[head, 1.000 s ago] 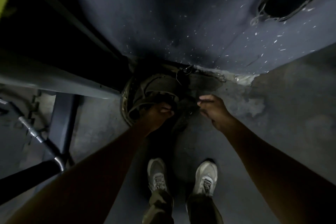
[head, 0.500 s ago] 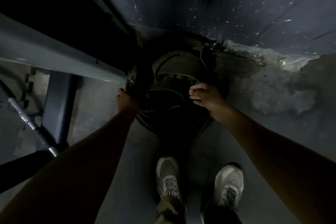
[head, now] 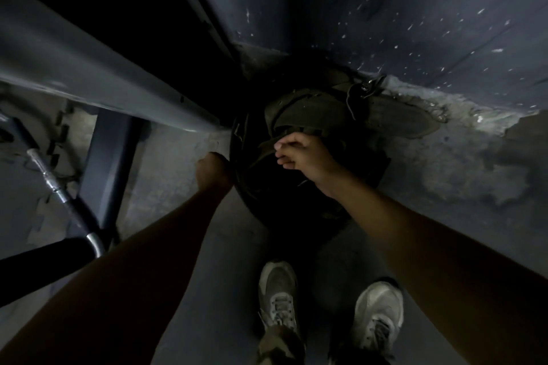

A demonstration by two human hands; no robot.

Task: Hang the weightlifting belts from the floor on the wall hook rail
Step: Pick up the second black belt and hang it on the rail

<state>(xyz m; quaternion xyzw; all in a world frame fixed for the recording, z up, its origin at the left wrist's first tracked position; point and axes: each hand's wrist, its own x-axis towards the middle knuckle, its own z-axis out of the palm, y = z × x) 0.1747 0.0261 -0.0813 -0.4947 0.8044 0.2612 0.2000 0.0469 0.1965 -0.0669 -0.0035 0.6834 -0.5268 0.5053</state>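
Fingers (head: 286, 147) now pinching a strap atop the belts (head: 311, 115); left hand (head: 212, 169) grips their edge, lift imminent

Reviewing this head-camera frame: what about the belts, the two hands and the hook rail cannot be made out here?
- Belt pile: how many belts; shadow merges the coils.
- Left hand: its fingers go behind the pile's dark left edge, so the grip is unclear.
- Right hand: fingers curl at a strap, but dim light hides whether they pinch it.
- Hook rail: not in the frame.
- Buckle: too small and dark to tell which belt it belongs to.
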